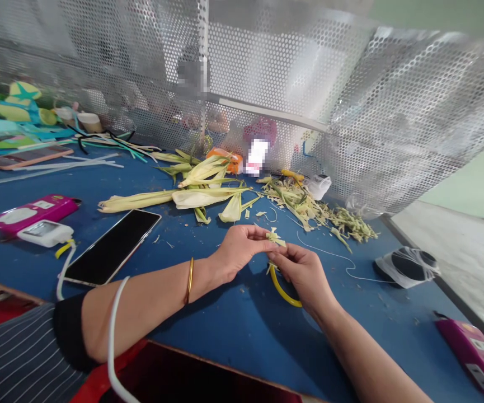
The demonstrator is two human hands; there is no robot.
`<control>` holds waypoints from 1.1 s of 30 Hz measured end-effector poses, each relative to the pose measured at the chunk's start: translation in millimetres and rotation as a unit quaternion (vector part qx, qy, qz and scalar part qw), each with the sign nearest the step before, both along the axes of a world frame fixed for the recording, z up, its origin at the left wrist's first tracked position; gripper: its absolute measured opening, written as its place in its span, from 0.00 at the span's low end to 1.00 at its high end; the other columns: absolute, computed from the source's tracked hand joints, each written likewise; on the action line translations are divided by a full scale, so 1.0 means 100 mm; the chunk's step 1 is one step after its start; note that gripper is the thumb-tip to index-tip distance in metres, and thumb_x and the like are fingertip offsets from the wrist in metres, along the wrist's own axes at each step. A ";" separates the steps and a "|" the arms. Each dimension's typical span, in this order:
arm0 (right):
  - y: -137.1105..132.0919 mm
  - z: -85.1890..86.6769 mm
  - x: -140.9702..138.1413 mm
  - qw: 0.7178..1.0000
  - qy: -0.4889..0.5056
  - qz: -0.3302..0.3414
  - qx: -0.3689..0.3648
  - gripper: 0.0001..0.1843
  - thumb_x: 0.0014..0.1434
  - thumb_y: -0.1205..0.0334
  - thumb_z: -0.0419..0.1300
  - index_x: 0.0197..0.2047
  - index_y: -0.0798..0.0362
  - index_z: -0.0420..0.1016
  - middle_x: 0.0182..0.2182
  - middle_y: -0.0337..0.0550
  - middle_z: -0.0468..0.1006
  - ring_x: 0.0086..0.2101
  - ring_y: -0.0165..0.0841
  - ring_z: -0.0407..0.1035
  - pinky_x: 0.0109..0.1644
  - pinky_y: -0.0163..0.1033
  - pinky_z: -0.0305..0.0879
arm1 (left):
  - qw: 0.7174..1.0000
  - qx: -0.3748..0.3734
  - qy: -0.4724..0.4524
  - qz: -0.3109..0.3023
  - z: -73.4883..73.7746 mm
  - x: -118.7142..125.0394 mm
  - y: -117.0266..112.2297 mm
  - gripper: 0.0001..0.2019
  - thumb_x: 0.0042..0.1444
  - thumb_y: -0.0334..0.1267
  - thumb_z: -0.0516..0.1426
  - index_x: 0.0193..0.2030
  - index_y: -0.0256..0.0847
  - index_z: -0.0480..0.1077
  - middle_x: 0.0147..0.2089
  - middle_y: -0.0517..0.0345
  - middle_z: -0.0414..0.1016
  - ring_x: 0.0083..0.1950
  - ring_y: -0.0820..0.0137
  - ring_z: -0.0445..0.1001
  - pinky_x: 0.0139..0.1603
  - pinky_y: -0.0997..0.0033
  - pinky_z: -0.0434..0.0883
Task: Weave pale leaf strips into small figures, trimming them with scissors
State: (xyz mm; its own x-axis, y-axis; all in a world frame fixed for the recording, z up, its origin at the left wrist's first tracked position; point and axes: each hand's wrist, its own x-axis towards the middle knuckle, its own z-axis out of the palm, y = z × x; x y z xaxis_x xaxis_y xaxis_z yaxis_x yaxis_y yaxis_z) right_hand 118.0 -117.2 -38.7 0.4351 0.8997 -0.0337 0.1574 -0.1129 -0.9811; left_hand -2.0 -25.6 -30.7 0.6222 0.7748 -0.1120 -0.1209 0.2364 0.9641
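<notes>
My left hand (239, 251) and my right hand (302, 272) meet over the blue table (233, 330), both pinching a small folded piece of pale green leaf (276, 238). A yellow-handled tool (283, 291) curves out from under my right hand; whether the hand grips it is hidden. A gold bangle circles my left wrist. A thin white thread (334, 257) lies on the table just beyond my right hand.
Long pale leaves (200, 193) and a heap of leaf scraps (313, 210) lie farther back. A black phone (111, 246), a white charger (45, 233) and a pink box (32, 211) sit left. A plastic-wrapped dark object (407, 266) lies right. Perforated metal screens (292, 73) wall the back.
</notes>
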 end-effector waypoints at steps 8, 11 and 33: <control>-0.01 0.01 0.00 0.999 0.041 -0.005 0.005 0.22 0.42 0.44 0.71 0.24 0.55 0.74 0.14 0.31 0.61 0.17 0.22 0.48 0.21 0.32 0.42 | 1.000 -0.011 -0.009 0.001 0.01 0.00 0.00 0.11 0.45 0.42 0.67 0.30 0.37 0.77 0.29 0.58 0.76 0.34 0.71 0.70 0.40 0.68 0.66; -0.01 0.00 0.01 0.999 0.047 0.001 0.005 0.22 0.42 0.44 0.72 0.23 0.55 0.74 0.13 0.31 0.60 0.17 0.22 0.48 0.21 0.32 0.43 | 1.000 -0.009 -0.006 -0.002 -0.01 -0.01 0.01 0.12 0.45 0.44 0.66 0.30 0.36 0.77 0.28 0.58 0.74 0.33 0.72 0.69 0.39 0.69 0.65; -0.03 0.00 0.01 0.999 0.027 0.021 0.029 0.18 0.50 0.47 0.68 0.27 0.55 0.75 0.16 0.32 0.63 0.18 0.23 0.51 0.23 0.32 0.46 | 1.000 -0.014 -0.018 -0.005 -0.04 -0.01 0.06 0.11 0.39 0.41 0.69 0.27 0.38 0.76 0.27 0.60 0.72 0.31 0.74 0.64 0.37 0.69 0.62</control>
State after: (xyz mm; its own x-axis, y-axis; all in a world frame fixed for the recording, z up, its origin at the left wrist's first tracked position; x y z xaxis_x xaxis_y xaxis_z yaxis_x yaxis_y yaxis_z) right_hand 118.9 -120.0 -39.0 0.3950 0.9187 -0.0042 0.1075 -0.0508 -0.9929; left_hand -3.0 -20.0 -34.3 0.6346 0.7649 -0.1102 -0.1528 0.2640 0.9523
